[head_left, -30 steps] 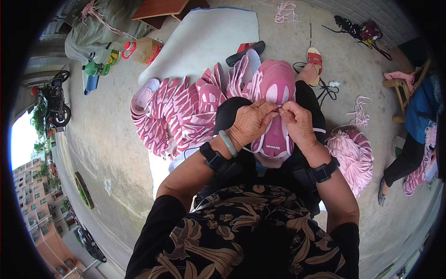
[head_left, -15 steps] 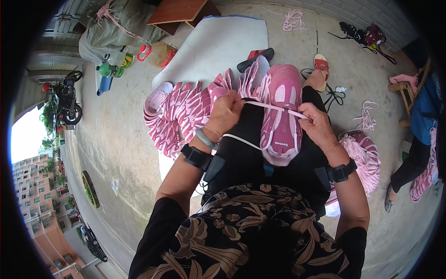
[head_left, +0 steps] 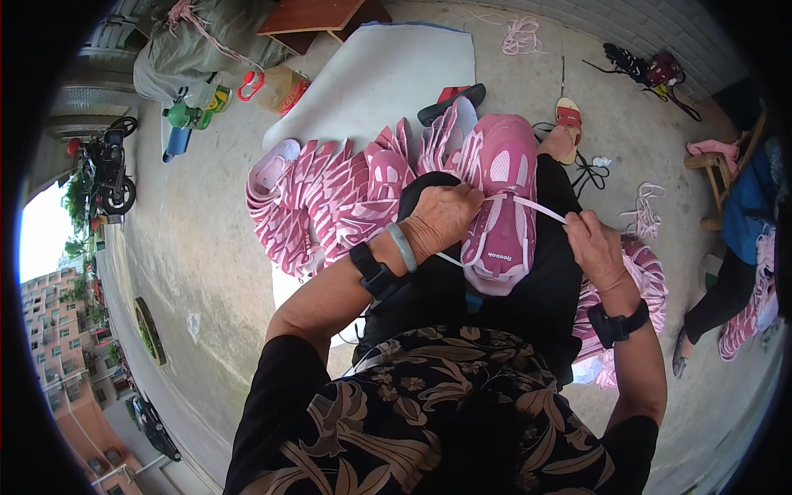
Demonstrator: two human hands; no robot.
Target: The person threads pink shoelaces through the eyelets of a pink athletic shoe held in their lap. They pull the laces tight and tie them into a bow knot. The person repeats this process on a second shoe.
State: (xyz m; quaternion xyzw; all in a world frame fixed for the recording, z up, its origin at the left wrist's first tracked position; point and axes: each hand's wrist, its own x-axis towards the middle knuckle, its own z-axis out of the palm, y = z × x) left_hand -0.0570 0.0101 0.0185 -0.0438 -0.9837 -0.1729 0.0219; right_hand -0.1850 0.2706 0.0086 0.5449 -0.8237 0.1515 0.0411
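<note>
Here, the right hand [head_left: 598, 252] grips the pale-pink shoelace [head_left: 540, 206], taut across the pink sneaker upper [head_left: 499, 231], while the left hand [head_left: 441, 219] clasps it by the upper's left edge.

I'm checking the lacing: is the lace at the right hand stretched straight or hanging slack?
Stretched straight: the pale pink lace runs without sagging from the pink shoe upper to the right hand.
</note>
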